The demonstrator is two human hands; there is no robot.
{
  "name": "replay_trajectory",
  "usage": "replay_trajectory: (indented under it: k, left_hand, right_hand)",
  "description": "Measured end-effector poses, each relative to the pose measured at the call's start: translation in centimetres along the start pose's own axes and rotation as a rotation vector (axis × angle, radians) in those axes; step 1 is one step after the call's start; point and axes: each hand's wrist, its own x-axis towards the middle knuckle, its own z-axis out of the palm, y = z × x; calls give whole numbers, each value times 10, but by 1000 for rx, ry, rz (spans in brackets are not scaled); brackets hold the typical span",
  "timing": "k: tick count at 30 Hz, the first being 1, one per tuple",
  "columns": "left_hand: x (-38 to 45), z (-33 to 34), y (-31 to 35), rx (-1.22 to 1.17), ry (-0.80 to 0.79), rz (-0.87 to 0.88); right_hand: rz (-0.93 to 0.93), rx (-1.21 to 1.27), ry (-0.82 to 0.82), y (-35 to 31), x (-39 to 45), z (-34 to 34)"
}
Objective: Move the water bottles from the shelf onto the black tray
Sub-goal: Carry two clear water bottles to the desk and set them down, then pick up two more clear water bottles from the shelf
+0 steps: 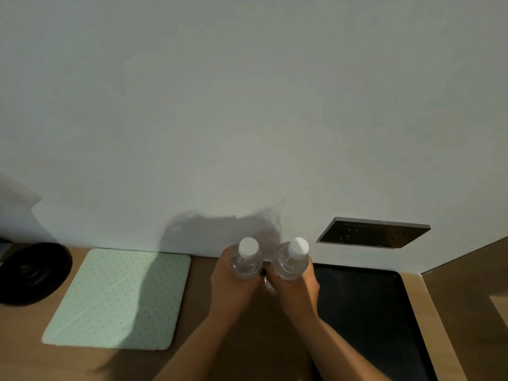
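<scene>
Two water bottles, one in the left hand and one in the right hand, are held upright, each grip wrapped around the body, above the surface just beside the black tray's left edge. Being carried touching, they could be knocked together or tipped on the tray rim when set down.
</scene>
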Motion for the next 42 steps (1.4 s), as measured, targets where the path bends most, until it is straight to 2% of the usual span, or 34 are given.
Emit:
replay_trajectory:
  k: [6,11,15,21,29,36,42]
  left_hand:
    - [5,-6,-5,11,-60,9]
    - [5,-5,-8,22,-78,33]
    - [-2,-10,-3,-77,-74,9]
    - [-28,-30,23,-98,-99,20]
    - [-80,-64,59,144,-96,179]
    - [-135,-69,97,189,-57,378]
    - [-172,-66,122,410,-106,571]
  right_hand:
    - [1,-80,-38,0,-3,-4]
    - [102,-126,-120,-4,-1,-8]
    - [111,-117,-148,-16,-15,-20]
    - [5,-354,-144,-32,-33,-47]
    - [-168,-577,-119,-49,-63,-102]
    - [-405,-825,-86,-63,-90,-160]
    - [-529,-981,-33,-82,-111,-205]
